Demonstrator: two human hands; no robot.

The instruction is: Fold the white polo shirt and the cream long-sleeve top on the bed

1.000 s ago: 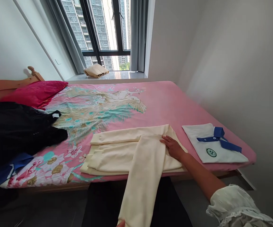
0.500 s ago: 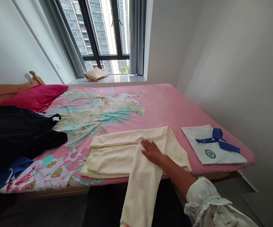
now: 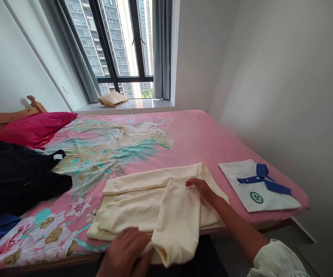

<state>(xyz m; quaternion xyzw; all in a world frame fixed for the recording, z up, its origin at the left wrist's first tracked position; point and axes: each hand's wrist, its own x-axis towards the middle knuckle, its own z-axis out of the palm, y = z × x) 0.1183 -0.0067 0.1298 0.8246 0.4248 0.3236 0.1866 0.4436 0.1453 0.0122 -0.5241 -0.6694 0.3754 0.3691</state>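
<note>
A cream garment lies folded along the near edge of the bed, with a sleeve-like strip laid across it and its lower end lifted and folded back. My left hand, partly cut off by the bottom of the view and a little blurred, is closed on the loose end of that strip. My right hand rests at the strip's upper right part, fingers loosely stretched and bent at the tips, gripping nothing visible. To its right lies a folded white polo shirt with a blue collar and a round green badge.
The bed has a pink sheet with a peacock print. Black clothing and a blue garment are heaped at the left, near a red pillow. A folded beige cloth sits on the windowsill.
My left hand has come into view, raising the strip's hanging end toward the bed. My right hand has gone from lying flat to lightly bent, slightly to the right. The view has tilted up.
</note>
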